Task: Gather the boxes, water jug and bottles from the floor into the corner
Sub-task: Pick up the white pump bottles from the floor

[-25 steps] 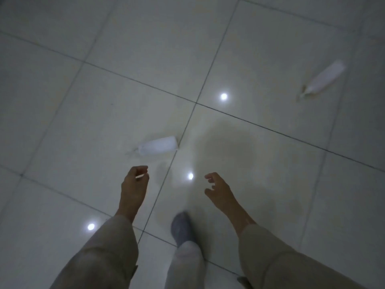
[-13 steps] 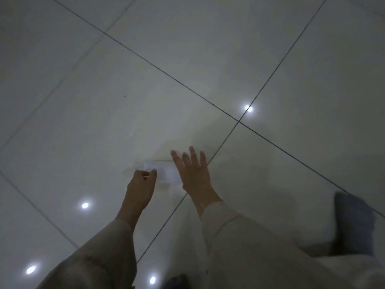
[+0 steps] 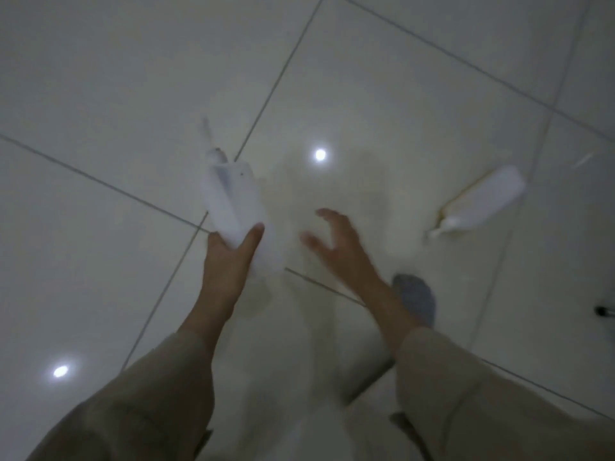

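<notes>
My left hand (image 3: 229, 261) grips a white plastic bottle (image 3: 233, 197) by its lower end, off the floor, with its neck pointing away from me. My right hand (image 3: 336, 241) hovers beside it with spread, loosely bent fingers and holds nothing; it is blurred by motion. A second white bottle (image 3: 482, 201) lies on its side on the tiled floor at the right, neck toward me. No boxes or water jug are in view.
The floor (image 3: 100, 94) is glossy pale tile with dark grout lines and bright light reflections. My grey-socked foot (image 3: 416, 301) stands below the right hand. A small dark object (image 3: 604, 311) pokes in at the right edge.
Both hands had reached down to the near bottle on the floor; now my left hand has lifted it. My right hand has come away empty, and the far bottle is back in view.
</notes>
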